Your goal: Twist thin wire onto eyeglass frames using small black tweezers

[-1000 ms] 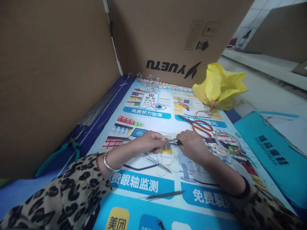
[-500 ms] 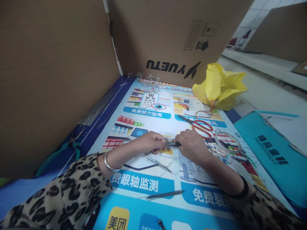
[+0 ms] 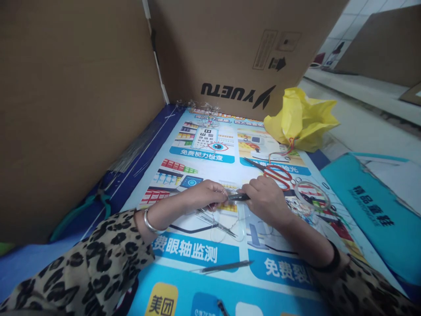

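Observation:
My right hand is wrapped round a small pair of pliers; their dark jaws point left and the handles are hidden in my fist. My left hand pinches thin wire right at the tips of the jaws. Loops of the wire hang below my fingers. Under them, a bundle of thin metal wire pieces lies on the printed poster. Closer to me rests another bundle of straight wires. Orange-handled scissors lie just beyond my right hand.
Cardboard panels stand at the left and back. Teal-handled pliers lie at the left. A yellow bag, a clear ring-shaped coil and a teal box are on the right. Tangled wire pieces lie at the back.
Almost nothing differs. My right hand has shifted very slightly, with the pliers still at the wire in my left fingers.

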`<state>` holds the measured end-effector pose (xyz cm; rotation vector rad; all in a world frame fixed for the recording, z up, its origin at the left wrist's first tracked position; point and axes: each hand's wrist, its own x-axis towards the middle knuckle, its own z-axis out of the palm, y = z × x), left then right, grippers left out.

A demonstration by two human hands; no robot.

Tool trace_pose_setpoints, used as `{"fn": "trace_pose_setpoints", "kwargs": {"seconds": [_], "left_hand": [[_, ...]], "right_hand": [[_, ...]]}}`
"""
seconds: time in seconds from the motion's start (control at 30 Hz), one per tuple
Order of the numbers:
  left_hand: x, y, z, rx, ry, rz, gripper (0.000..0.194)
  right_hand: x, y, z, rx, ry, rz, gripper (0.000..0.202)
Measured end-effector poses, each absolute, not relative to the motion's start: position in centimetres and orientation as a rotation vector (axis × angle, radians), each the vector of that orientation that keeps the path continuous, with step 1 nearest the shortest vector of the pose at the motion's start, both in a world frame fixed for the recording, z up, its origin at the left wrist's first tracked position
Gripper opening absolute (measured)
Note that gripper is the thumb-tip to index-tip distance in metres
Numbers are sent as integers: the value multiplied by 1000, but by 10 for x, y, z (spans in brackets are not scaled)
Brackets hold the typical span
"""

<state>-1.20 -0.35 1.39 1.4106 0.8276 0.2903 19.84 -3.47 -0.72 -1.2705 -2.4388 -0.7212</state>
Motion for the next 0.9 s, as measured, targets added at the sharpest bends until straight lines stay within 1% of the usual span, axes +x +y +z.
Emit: {"fn": "trace_pose_setpoints", "kwargs": {"seconds": [0.2,0.43,0.6,0.83,0.9], "left_hand": [[-12,-3,16,1432,829,265,14],[-12,-4,15,1445,812,271,13],[-13,-2,13,1495,841,261,14],[-13,-2,11,1494,783,276,14],[-13,-2,12,1480,790,275,14]], "right_hand": [[198,-35,-6,-1269,-2476,-691,16],[199,-35,-6,-1279,-2452,-709,19],[199,-36,-5,-1311,-2476,-666,11],[197,-36,-6,-1272,-2472,-683,11],[197,-36,-5,-1259,-2463,-700,14]]}}
